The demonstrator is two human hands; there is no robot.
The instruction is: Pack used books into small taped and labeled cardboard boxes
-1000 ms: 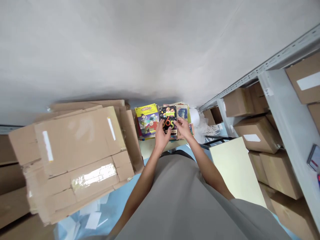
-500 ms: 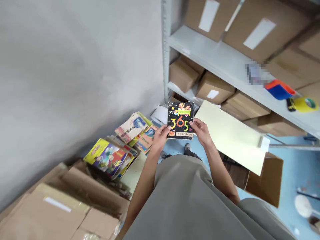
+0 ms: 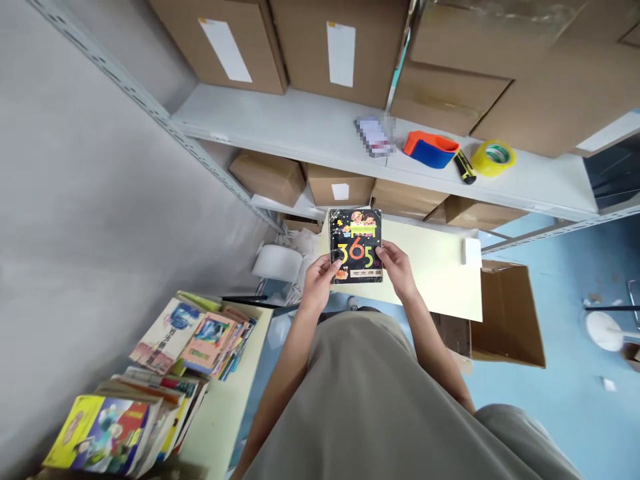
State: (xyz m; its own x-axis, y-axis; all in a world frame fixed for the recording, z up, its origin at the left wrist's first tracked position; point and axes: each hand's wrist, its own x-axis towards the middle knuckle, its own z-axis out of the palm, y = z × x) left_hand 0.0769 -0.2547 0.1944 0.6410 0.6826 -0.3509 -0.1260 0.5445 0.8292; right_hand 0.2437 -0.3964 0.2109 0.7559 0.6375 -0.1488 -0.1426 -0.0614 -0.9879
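— Two hands on one item? Position?
— Confirmed. Left hand (image 3: 319,279) pinches the lower left edge of the black book (image 3: 356,245); right hand (image 3: 397,268) clasps its lower right. Book upright, long axis vertical, held above the pale bench (image 3: 440,280), below the shelf (image 3: 300,127).

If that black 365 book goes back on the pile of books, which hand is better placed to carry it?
Probably the left hand. It grips the book by its left edge, and the pile of books lies down on that same side. The right hand holds the opposite edge, farther from the pile.
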